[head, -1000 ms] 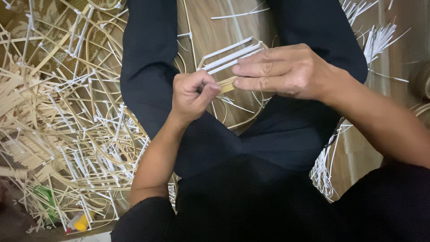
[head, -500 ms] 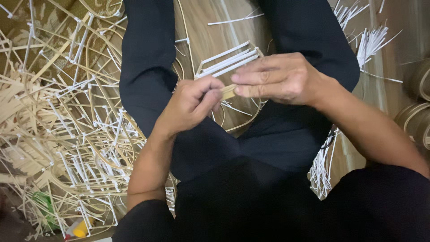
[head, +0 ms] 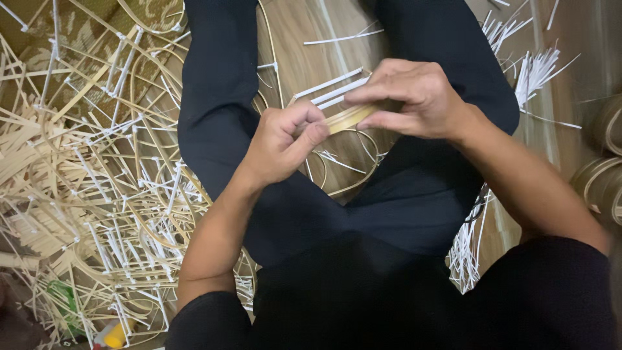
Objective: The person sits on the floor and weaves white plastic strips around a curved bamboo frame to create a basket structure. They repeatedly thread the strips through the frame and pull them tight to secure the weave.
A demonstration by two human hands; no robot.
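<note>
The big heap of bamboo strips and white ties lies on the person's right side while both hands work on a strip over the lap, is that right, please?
Not quite: the heap of bamboo strips lies on the person's left side, as the head view shows. Both the left hand and the right hand do work on a strip over the lap.

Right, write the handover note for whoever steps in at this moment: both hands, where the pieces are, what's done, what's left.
Left hand: fingers pinched shut on the near end of the thin curved tan bamboo strip.
Right hand: gripping the same strip together with the white plastic ties that stick out toward the upper left.
Both are held above the lap, between the legs in dark trousers.
Done: a big tangled pile of tied bamboo frames lies on the floor to the left.
Left: loose white ties lie at the upper right; whether the held joint is fastened cannot be told.
</note>
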